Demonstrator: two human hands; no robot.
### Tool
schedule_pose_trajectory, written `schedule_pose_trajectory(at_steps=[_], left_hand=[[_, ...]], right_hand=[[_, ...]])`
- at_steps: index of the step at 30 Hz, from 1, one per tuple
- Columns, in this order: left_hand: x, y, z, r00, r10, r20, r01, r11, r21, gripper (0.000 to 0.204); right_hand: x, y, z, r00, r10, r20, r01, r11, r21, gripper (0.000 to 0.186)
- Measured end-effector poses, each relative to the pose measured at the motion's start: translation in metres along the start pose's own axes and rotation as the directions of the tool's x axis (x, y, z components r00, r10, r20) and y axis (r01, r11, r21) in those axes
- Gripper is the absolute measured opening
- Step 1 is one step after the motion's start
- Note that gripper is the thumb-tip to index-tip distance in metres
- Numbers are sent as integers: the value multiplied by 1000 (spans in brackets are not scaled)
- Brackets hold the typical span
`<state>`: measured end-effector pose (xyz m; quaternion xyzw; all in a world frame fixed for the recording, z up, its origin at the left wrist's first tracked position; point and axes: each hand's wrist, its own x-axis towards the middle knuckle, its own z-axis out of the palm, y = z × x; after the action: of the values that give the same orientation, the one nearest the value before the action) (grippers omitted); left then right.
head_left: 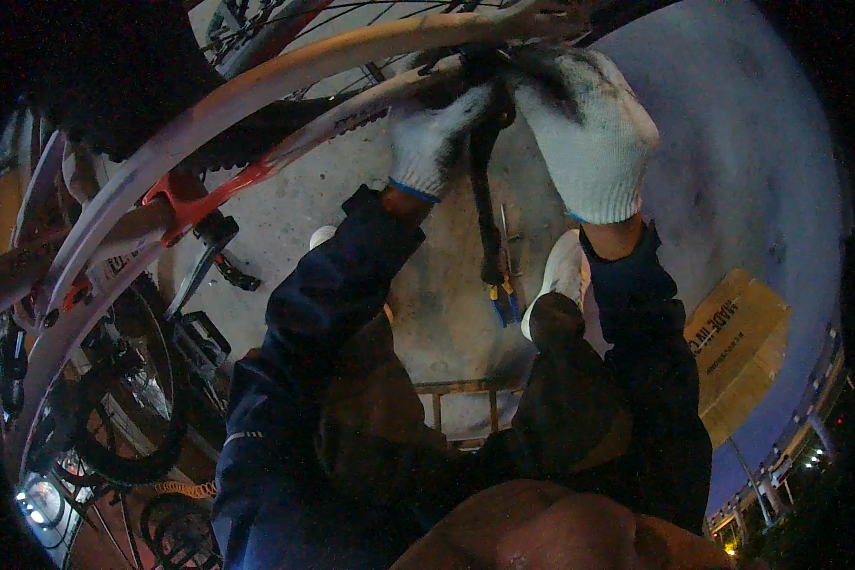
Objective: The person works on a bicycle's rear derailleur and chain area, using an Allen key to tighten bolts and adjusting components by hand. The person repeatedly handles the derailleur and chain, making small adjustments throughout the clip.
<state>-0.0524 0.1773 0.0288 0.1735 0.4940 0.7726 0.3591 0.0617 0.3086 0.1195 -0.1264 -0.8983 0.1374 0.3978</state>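
Observation:
A pale bicycle frame (304,52) with red parts stretches from the left to the upper middle, where its rear tubes meet. Both hands wear white knit gloves smudged black. My left hand (439,142) is closed at the lower tube, its fingertips lost among dark parts. My right hand (594,128) bends over the end of the frame, the fingers curled in and mostly hidden. What either hand grips is too dark to name. Below them, a long black strip-like part (484,195) hangs or lies between my hands. A tool with blue-and-yellow handles (503,299) rests on the floor.
The crank arm and pedal (233,271) stick out at the left. Behind them are more bicycle wheels (142,399) and an orange coiled cord (188,489). A flattened cardboard piece (736,337) lies at the right. Beneath me is a low seat or rack with slats (461,388).

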Motion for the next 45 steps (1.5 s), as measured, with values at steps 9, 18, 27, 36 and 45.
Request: schedule_pose_trajectory(at_steps=[9, 18, 27, 36, 45], left_hand=[[1, 1, 5, 1000, -16, -9, 14, 981, -195, 34], [-2, -16, -10, 932, 322, 166, -362, 840, 404, 34], [9, -27, -16, 996, 86, -8, -85, 996, 39, 33], [12, -27, -16, 984, 156, 85, -164, 982, 95, 39], [-1, -5, -2, 996, 82, -22, -82, 996, -19, 38]], right_hand=[[3, 1, 11, 998, 16, 67, -5, 985, -170, 22], [-52, 61, 14, 930, 342, 135, -343, 939, -18, 27], [-250, 52, 75, 24, 575, 818, -353, 770, -531, 45], [-270, 25, 82, 35, 497, 867, -301, 832, -465, 31], [-263, 12, 67, 33, 563, 826, -453, 745, -490, 38]])
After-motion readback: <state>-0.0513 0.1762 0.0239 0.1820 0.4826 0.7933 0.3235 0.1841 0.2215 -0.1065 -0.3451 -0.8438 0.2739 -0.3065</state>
